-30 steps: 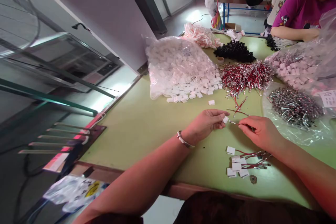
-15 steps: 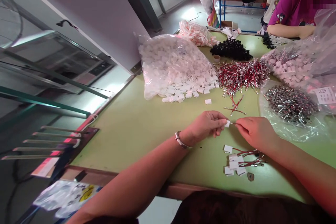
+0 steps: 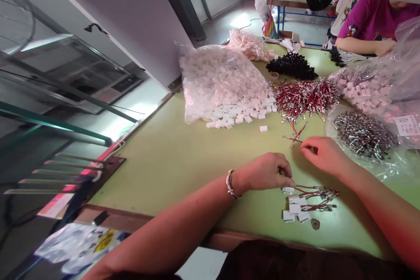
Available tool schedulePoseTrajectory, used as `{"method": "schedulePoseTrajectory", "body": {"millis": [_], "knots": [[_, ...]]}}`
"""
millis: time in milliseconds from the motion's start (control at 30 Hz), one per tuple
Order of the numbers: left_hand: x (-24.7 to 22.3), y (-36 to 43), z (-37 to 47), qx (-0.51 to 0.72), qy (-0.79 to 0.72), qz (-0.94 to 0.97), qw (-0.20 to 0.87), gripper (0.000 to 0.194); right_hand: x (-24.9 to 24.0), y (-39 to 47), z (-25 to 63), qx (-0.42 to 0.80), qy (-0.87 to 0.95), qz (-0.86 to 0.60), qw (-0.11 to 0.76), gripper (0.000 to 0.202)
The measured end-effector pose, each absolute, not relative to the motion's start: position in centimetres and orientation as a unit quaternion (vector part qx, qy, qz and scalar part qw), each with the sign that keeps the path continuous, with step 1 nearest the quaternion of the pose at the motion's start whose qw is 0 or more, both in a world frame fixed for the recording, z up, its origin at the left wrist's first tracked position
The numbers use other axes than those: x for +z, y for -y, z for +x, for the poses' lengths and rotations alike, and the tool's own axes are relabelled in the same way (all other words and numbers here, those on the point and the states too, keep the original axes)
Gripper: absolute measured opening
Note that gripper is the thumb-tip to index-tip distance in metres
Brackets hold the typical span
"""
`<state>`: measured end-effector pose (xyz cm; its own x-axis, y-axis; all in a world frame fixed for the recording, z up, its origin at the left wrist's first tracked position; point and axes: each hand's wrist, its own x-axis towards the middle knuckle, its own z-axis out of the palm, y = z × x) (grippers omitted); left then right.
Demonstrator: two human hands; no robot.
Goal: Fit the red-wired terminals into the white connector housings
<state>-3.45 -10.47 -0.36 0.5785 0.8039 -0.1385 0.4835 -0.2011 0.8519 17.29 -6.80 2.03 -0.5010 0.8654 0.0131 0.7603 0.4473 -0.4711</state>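
My left hand point(image 3: 271, 171) is over the upper edge of a group of white connectors point(image 3: 294, 208) with red wires. Its thumb and fingers are closed at the topmost white connector point(image 3: 288, 190); whether they still grip it is hard to tell. Farther right, my right hand point(image 3: 320, 151) pinches the end of a red wire point(image 3: 297, 140) that lies beside a few crossed loose wires. A single white connector point(image 3: 263, 128) rests on the green table. Behind the loose wires is a large heap of red wires point(image 3: 306, 96).
A plastic bag of white connectors point(image 3: 223, 81) lies behind my hands. A bag of metal-tipped pieces point(image 3: 364, 133) is at the right. Black parts point(image 3: 292, 65) are heaped farther back. A person in a purple shirt point(image 3: 370, 19) sits across the table point(image 3: 157, 157).
My left hand has moved down to the group of wired connectors. My right hand has left the connector held between both hands and moved up to the loose red wires.
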Motion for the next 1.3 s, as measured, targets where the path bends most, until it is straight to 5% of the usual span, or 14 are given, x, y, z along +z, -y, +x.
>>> {"method": "schedulePoseTrajectory", "body": {"millis": [100,267,533,633,867,1167,1300], "knots": [[-0.4,9.6,-4.7,0.212,-0.495,0.757,0.369,0.026,1.1,5.4,17.3,0.124,0.813,-0.544,0.165,0.016],[-1.3,6.7,-7.2,0.279,-0.654,0.692,0.122,0.028,-0.6,5.4,16.6,0.075,0.828,-0.547,0.097,0.015],[-2.6,5.1,-7.6,0.239,-0.607,0.748,0.118,0.022,-0.2,6.0,17.1,0.119,0.832,-0.527,0.123,0.012],[-2.6,5.8,-6.7,0.284,-0.603,0.725,0.175,0.018,0.4,6.4,17.3,0.143,0.828,-0.529,0.117,0.013],[-2.1,7.8,-4.9,0.404,-0.521,0.526,0.537,0.022,0.6,7.2,17.4,0.29,0.778,-0.52,0.201,0.028],[-1.4,7.7,-5.3,0.416,-0.511,0.44,0.61,0.02,0.6,6.8,17.9,0.249,0.825,-0.503,0.061,0.03],[-0.8,8.0,-5.2,0.438,-0.485,0.404,0.64,0.021,1.0,7.2,17.5,0.209,0.816,-0.533,0.077,0.02]]}}
